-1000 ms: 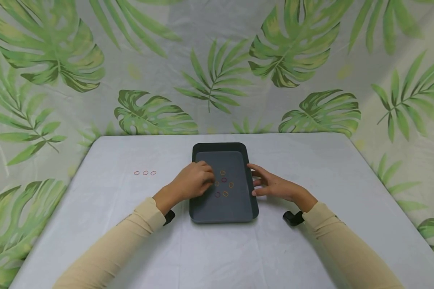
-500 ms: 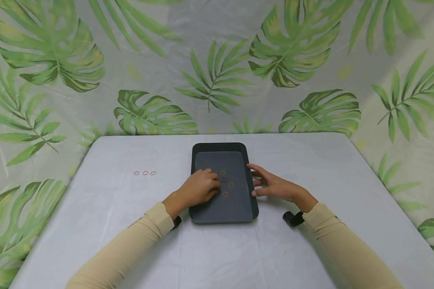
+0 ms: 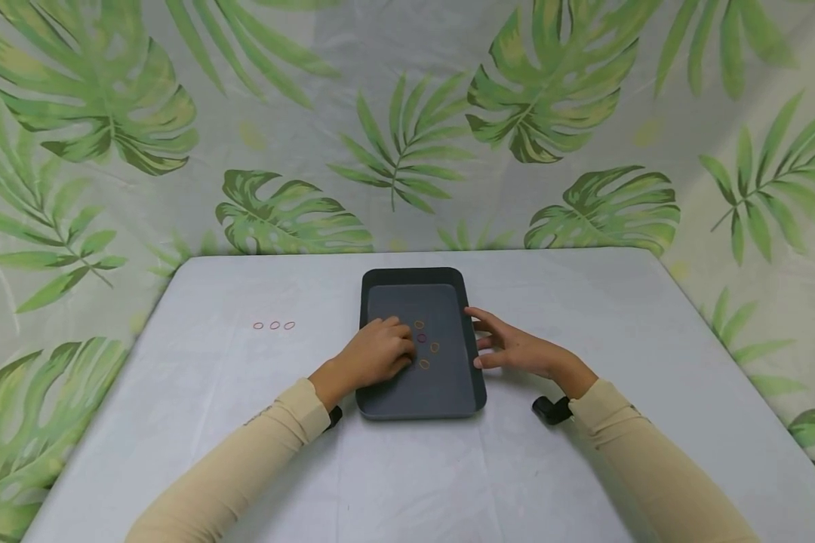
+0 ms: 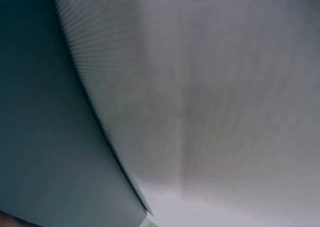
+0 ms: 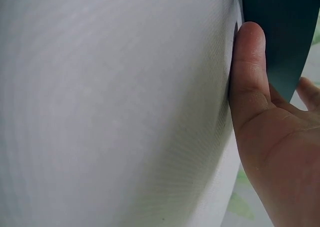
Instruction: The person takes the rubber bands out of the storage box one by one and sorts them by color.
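A dark grey rectangular tray point(image 3: 414, 396) lies on the table, long side toward me. Inside are thin rubber bands: several show, such as an orange band point(image 3: 435, 343) and a dark red band point(image 3: 422, 335). My left hand point(image 3: 373, 351) reaches over the tray's left rim, fingers bent down at its floor; its fingertips are hidden, so I cannot tell whether they pinch a band. My right hand point(image 3: 521, 351) rests with extended, spread fingers against the tray's right side. In the right wrist view, the right thumb point(image 5: 250, 62) lies along the tray wall point(image 5: 280, 42).
Left of the tray, three red rubber bands point(image 3: 275, 322) lie in a row on the white tablecloth point(image 3: 258, 445). A leaf-printed cloth point(image 3: 407, 128) hangs behind the table. In the left wrist view, the tray's outer wall point(image 4: 55, 137) fills the left part.
My left hand has moved slightly right and toward me within the tray, now covering an orange band and a dark red band that showed earlier. The right hand has stayed still.
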`<state>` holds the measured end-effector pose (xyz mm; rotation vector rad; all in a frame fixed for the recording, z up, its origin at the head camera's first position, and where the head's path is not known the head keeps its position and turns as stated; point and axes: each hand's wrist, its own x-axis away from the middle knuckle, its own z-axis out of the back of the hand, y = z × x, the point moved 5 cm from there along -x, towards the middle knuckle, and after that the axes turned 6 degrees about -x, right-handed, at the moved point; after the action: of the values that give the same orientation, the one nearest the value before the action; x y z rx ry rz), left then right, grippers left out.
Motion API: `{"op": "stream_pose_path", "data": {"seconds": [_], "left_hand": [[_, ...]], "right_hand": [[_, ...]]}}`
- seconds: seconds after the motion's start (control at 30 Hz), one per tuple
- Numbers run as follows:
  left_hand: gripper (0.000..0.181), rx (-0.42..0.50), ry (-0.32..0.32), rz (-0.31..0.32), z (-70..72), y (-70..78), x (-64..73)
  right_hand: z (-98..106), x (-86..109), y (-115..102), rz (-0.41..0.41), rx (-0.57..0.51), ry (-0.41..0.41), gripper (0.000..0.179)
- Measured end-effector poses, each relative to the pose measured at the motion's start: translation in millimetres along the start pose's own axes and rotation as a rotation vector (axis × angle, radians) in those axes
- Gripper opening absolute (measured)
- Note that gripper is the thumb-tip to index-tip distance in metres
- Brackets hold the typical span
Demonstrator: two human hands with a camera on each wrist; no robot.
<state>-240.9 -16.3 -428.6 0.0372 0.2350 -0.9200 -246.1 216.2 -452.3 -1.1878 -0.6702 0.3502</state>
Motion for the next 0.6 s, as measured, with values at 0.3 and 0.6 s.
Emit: {"op": "stream_pose_path", "data": {"seconds": [0.3, 0.6], "left_hand": [[0.006, 0.007, -0.017, 0.004, 0.0, -0.5, 0.1], [0.004, 0.045, -0.02, 0.005, 0.0, -1.4, -0.1]], "right_hand": [[0.4, -0.4, -0.6, 0.003, -0.006, 0.002, 0.098], [-0.2, 0.0, -1.2, -0.001, -0.005, 0.003, 0.098]]}}
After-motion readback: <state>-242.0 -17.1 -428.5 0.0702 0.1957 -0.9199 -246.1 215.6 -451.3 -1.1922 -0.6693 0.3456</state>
